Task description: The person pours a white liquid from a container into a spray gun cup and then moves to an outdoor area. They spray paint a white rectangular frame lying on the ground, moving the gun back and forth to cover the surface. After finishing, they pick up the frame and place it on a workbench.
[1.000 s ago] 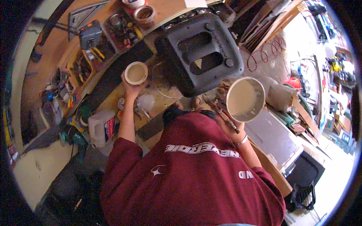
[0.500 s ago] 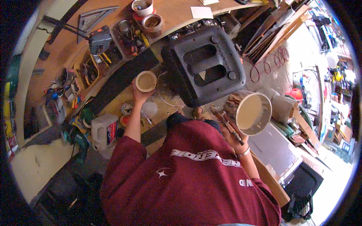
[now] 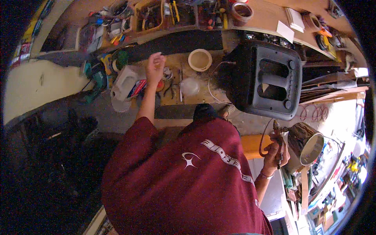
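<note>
My left hand is raised over the work board, empty, its fingers loosely apart. A round tub with pale contents stands to its right on the board. Below the hand lies a grey-white plastic jug with a coloured label. My right hand grips what looks like a spray gun with a brass-coloured tip; a thin hose curves beside it. Just beyond it is a brown-patterned bucket with a cream inside, tilted my way; what supports it is hidden.
A large black speaker-like case stands between my hands, farther off. Tool trays line the bench at the back. A green power tool sits at the left. Boards and a coiled red hose are at the right.
My left hand has let go of the round tub and moved left, away from it. The view has turned left. My right hand still grips the spray gun beside the bucket.
</note>
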`<control>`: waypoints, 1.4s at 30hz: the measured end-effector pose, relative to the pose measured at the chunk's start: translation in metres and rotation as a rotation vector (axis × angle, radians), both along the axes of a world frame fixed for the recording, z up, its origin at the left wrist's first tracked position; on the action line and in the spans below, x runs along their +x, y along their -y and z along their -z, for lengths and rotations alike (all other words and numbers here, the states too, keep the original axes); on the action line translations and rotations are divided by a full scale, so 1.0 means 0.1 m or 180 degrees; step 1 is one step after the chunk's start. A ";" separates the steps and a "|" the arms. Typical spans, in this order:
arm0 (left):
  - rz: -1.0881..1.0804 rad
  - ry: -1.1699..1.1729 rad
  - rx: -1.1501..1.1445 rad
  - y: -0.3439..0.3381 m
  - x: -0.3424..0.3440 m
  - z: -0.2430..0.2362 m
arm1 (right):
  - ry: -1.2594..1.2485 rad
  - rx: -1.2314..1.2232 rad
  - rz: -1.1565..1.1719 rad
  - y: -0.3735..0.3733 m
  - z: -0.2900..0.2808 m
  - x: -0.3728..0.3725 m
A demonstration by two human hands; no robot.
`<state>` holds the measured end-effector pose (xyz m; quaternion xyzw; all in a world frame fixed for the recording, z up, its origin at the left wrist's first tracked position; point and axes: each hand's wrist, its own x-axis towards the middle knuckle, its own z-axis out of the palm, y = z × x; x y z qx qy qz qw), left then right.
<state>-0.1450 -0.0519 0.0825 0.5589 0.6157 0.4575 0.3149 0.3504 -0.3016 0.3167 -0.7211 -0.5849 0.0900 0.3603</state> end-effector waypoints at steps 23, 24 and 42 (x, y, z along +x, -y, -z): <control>0.0967 -0.3510 -0.0900 0.16 -0.70 1.22 | 0.0313 0.0443 -0.0071 -0.25 -0.09 -0.04; 0.0906 -0.2726 -0.0529 0.16 -0.51 1.31 | 0.0249 0.0345 -0.0013 -0.23 -0.16 -0.06; 0.1982 0.0971 0.1920 0.60 3.71 -3.37 | -0.0805 0.0445 0.0232 -0.09 -0.05 1.24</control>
